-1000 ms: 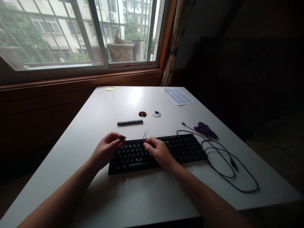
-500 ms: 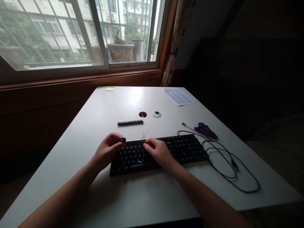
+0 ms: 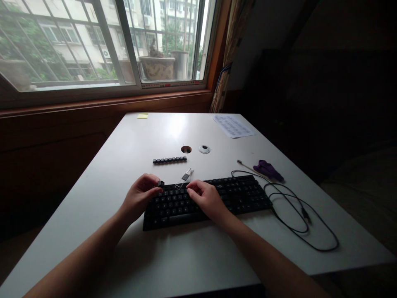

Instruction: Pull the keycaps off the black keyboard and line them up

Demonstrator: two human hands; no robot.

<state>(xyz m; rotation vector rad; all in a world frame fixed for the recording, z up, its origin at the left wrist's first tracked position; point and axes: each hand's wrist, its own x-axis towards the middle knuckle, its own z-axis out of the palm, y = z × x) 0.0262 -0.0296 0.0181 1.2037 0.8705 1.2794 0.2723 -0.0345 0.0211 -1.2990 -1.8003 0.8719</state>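
1. Head view, left side: here's the left hand [image 3: 139, 192], fingers curled, thumb and forefinger pinched on a small black plastic keycap [image 3: 160, 183], held up over the far left corner of the long black keyboard [image 3: 178, 205].
2. Head view, centre: the right hand [image 3: 206, 198] hovers over the keyboard's middle, fingers bent, thumb and forefinger slightly parted, nothing visible between them. Just beyond those fingertips, a thin wire puller with a dark grip [image 3: 185, 177] lies slantwise at the keyboard's far edge; I can't tell if a finger touches it.
3. Head view, behind: a neat row of black keycaps [image 3: 170, 160] lines up on the white tabletop [image 3: 198, 252], near a round hole [image 3: 186, 149] and a pale plastic ring [image 3: 204, 149].
4. Head view, right side: a looped black cable [image 3: 305, 214] sprawls beside the keyboard, with a crumpled purple cloth [image 3: 268, 170] and a slim pale stick [image 3: 248, 167] farther back.
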